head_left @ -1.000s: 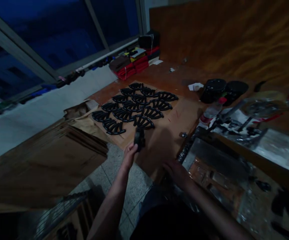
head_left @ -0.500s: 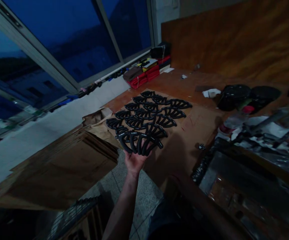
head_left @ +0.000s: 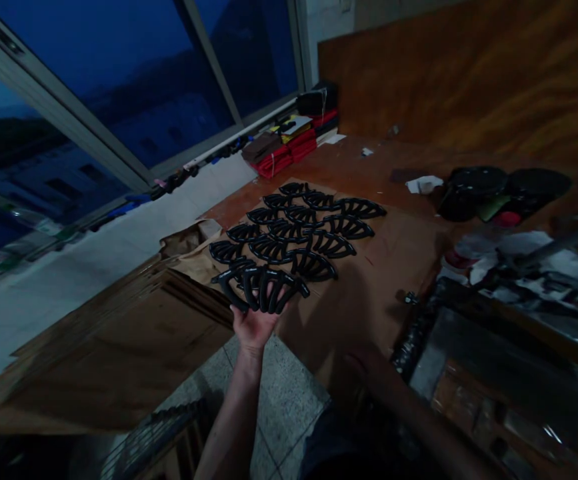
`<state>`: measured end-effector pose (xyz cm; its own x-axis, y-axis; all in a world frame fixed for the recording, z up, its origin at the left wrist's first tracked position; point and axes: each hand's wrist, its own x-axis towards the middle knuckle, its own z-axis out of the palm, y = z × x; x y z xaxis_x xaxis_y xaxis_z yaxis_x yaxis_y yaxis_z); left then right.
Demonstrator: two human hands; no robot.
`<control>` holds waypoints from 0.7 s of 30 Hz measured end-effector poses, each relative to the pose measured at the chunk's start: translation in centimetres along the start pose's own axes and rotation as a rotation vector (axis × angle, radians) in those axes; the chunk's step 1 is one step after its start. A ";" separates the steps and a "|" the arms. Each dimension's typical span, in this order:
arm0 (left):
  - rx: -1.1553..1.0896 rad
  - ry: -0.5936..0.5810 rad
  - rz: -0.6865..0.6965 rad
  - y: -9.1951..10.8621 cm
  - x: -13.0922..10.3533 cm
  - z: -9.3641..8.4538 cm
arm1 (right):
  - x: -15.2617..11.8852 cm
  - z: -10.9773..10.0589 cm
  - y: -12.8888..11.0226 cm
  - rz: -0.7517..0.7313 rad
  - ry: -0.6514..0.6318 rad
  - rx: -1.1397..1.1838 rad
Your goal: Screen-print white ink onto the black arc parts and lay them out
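My left hand (head_left: 255, 325) is closed around a fan-shaped set of curved black tubes (head_left: 263, 293), marked with small pale lettering. It holds them up at the near edge of a cardboard sheet (head_left: 399, 233). Just beyond, several rows of similar black tube sets (head_left: 269, 248) lie on the sheet. My right hand (head_left: 361, 363) is low over the near right part of the cardboard, dark and blurred. Its fingers cannot be made out.
Stacked flat cardboard (head_left: 119, 340) leans at the left under the window. Folded red cloth (head_left: 281, 159) lies at the back. On the right are black round containers (head_left: 479, 183) and a cluttered heap with clear plastic (head_left: 559, 313). Tiled floor (head_left: 289, 380) shows below.
My left hand has shifted slightly left and toward me with the black tubes still in it. My right hand remains low on the right. The view has turned slightly.
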<state>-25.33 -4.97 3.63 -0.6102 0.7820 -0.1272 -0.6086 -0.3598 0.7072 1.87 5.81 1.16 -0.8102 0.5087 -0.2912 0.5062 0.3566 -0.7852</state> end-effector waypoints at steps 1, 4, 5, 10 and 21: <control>-0.025 -0.003 -0.004 0.1 0.1 -0.1 | 0.1 0.1 0.1 0.003 0.006 -0.008; -0.064 -0.064 -0.024 0.4 0.5 -0.6 | 0.3 0.3 0.3 0.027 0.002 -0.049; -0.051 -0.088 -0.030 0.5 0.6 -0.8 | 0.3 0.3 0.4 0.036 -0.001 -0.060; 0.573 -0.141 0.050 1.0 2.0 -1.3 | 0.4 0.3 1.0 0.037 -0.005 -0.055; 2.076 -0.811 0.111 -2.2 5.8 -3.3 | 0.5 0.2 1.4 0.061 0.005 -0.016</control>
<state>-29.19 -1.28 -0.95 0.0139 0.9785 -0.2060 0.9584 0.0457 0.2816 2.18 6.42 -0.20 -0.7762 0.5338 -0.3355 0.5594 0.3376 -0.7570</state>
